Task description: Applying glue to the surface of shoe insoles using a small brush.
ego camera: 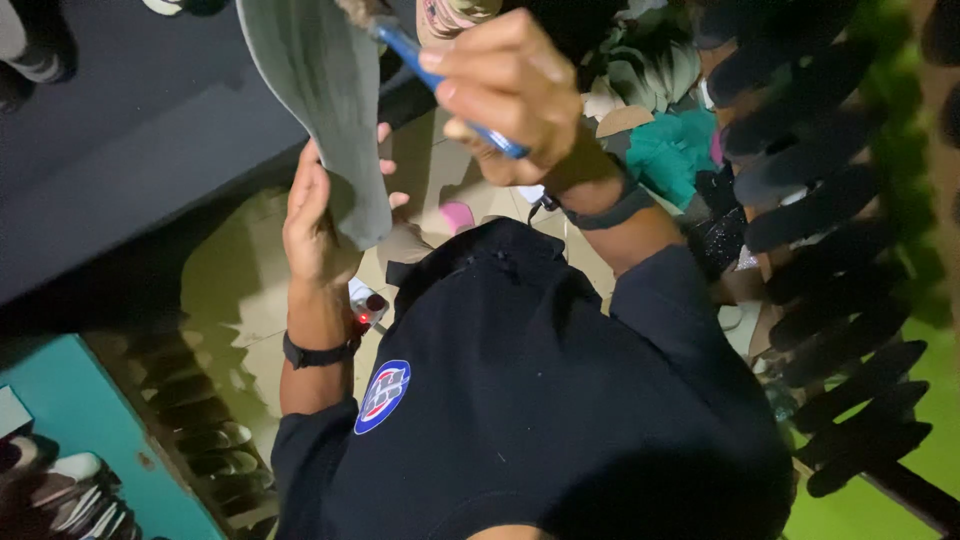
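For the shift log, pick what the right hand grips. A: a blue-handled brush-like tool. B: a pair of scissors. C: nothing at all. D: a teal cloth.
A: the right hand is closed around a thin blue handle whose tip meets the grey-green sole held up by the left hand.

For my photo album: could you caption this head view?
Left hand holds a grey-green shoe sole while right hand works it with a blue-handled brush.
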